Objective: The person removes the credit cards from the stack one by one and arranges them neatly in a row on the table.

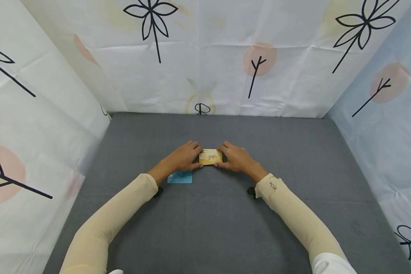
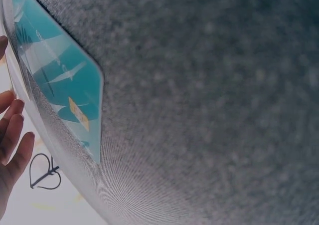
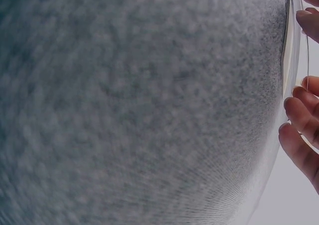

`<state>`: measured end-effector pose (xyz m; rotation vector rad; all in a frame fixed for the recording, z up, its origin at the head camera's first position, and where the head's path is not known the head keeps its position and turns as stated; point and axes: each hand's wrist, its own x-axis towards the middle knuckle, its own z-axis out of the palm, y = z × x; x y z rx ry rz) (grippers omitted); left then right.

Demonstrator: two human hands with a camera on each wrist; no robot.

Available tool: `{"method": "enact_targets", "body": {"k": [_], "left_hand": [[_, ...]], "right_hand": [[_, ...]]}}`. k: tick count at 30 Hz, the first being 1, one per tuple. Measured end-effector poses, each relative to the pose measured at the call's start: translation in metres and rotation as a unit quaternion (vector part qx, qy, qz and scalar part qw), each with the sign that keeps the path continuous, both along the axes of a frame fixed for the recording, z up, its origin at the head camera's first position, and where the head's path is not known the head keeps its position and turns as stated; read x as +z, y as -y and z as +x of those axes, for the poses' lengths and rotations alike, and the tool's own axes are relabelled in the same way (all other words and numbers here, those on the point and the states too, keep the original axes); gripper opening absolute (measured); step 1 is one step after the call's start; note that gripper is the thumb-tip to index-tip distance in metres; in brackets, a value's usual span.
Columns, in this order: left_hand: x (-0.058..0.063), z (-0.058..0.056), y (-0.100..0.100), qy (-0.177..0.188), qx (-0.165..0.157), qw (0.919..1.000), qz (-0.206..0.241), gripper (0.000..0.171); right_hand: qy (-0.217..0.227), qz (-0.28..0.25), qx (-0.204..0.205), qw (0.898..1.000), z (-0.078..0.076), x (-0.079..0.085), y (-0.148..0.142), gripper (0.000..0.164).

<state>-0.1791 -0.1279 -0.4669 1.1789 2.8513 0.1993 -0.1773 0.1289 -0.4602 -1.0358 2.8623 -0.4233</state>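
Between my two hands is a yellow card (image 1: 210, 156) with dark script on it, near the middle of the table. My left hand (image 1: 183, 157) grips its left end, thumb at the near corner and fingers at the far one. At the opposite end, my right hand (image 1: 239, 158) holds the card the same way. A blue card marked VIP (image 1: 180, 177) lies on the cloth beside my left wrist, its far edge partly covered by that hand. In the left wrist view the blue card (image 2: 75, 80) lies flat, and only fingertips show at the edge.
Grey cloth covers the table (image 1: 205, 228). White fabric walls (image 1: 212, 76) with printed flowers and twigs rise at the back and both sides. A small dark device (image 1: 251, 192) sits under the right wrist, and another (image 1: 158, 192) under the left.
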Motion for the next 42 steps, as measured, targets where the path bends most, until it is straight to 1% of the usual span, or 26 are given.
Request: {"method": "enact_targets", "body": {"k": [5,10,17,25,29,36,42], "left_hand": [[0.0005,0.0021,0.0015,-0.001,-0.002,1.0,-0.001,0.054],[0.0003,0.0033,0.0023,-0.004,-0.004,1.0,0.0,0.053],[0.0,0.0053,0.0037,0.015,0.002,0.9998,0.015,0.052],[-0.0005,0.0059,0.0052,0.011,0.001,0.9999,0.011,0.052],[0.0003,0.0063,0.0057,0.02,0.005,0.9997,0.012,0.052],[0.0008,0.0059,0.0077,0.055,0.022,0.9982,0.015,0.055],[0.0006,0.0065,0.0093,0.052,0.02,0.9983,0.019,0.054]], "right_hand": [[0.009,0.007,0.001,1.0,0.0015,0.0017,0.0018,0.06],[0.003,0.016,0.004,1.0,0.0019,0.0019,0.002,0.061],[0.004,0.022,0.013,1.0,0.0018,-0.0001,0.0014,0.06],[-0.009,0.018,0.027,0.999,0.0018,0.0007,0.0021,0.06],[-0.012,0.024,0.026,0.999,0.0016,0.0004,0.0031,0.06],[-0.021,0.025,0.027,0.999,0.0021,-0.0009,0.0047,0.06],[-0.028,0.02,0.025,0.999,0.0022,-0.0042,0.0055,0.059]]}}
